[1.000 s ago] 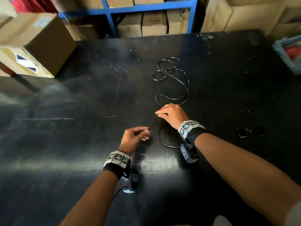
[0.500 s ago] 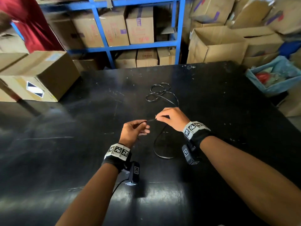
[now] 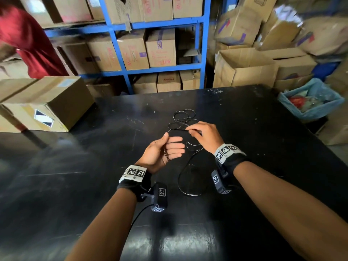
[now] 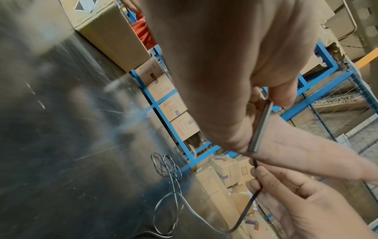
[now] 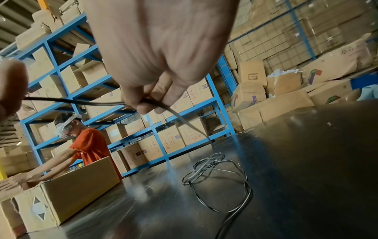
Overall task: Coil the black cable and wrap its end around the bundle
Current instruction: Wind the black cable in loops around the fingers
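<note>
We are seeing a blue bin (image 3: pixel 308 102) at the bench's (image 3: pixel 75 185) far right corner holding red and pale scraps, and a cardboard box (image 3: pixel 47 102) sitting on the left edge. Our left hand (image 3: pixel 160 151) is curling round the black cable (image 3: pixel 188 193), thumb pinning it; our right hand (image 3: pixel 203 136) is pinching it just beside. Loose loops are lying on the bench beyond.

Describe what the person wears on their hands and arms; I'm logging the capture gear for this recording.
Both forearms are bare, no gloves or sleeves. The left hand and right hand each have a black wrist strap topped by a white band printed with black square markers. A small black camera module bearing similar markers hangs under each wrist; a thin black lead trails from the left one.
</note>
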